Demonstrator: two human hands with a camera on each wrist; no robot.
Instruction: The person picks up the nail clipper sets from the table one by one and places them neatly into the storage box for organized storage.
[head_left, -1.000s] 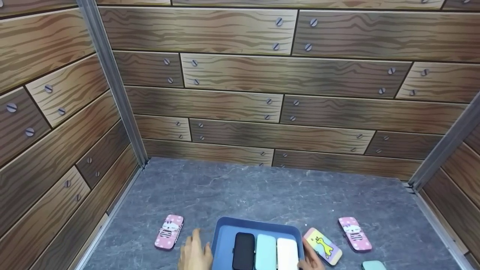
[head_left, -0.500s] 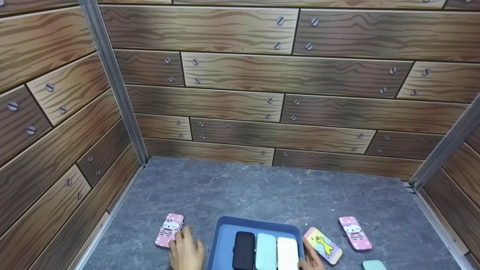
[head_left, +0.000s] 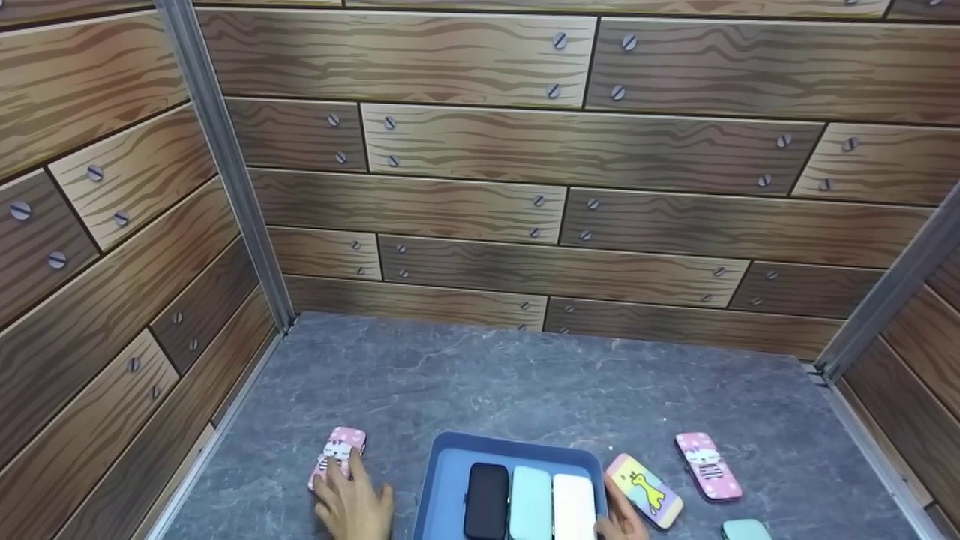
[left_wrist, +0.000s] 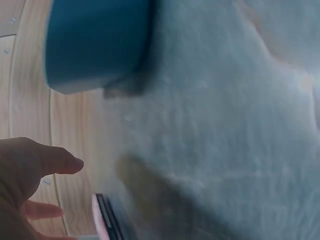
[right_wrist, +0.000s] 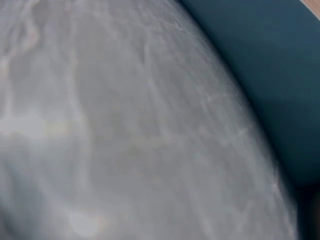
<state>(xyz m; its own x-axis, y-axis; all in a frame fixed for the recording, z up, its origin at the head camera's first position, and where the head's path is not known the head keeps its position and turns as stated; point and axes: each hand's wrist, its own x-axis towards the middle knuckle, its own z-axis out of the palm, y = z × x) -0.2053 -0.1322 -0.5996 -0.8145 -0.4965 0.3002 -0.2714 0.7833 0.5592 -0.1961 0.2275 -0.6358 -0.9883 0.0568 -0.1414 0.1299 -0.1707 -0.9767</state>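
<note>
My left hand (head_left: 354, 508) reaches over a small pink cat-print case (head_left: 347, 438) on the left of the table, fingers spread and overlapping its near part. In the left wrist view, the thumb and fingers of that hand (left_wrist: 30, 175) are extended beside the case's pink edge (left_wrist: 100, 217). My right hand (head_left: 622, 521) grips the right wall of a blue tray (head_left: 517, 446), thumb over the rim and fingers outside. Inside the tray a black case (head_left: 487, 501), a mint case (head_left: 531, 502) and a white case (head_left: 574, 504) lie side by side. The right wrist view shows mostly table and tray wall (right_wrist: 270, 90).
Right of the tray lies a giraffe-print case (head_left: 645, 491), close to my right fingers. Farther right are a second pink cat-print case (head_left: 708, 466) and a mint case (head_left: 746, 530) cut off by the frame. Wood-patterned panels (head_left: 480, 142) enclose the grey table (head_left: 480, 375).
My left hand has moved left from beside the tray to over the pink case. The right hand keeps its grip on the tray, which stays in place.
</note>
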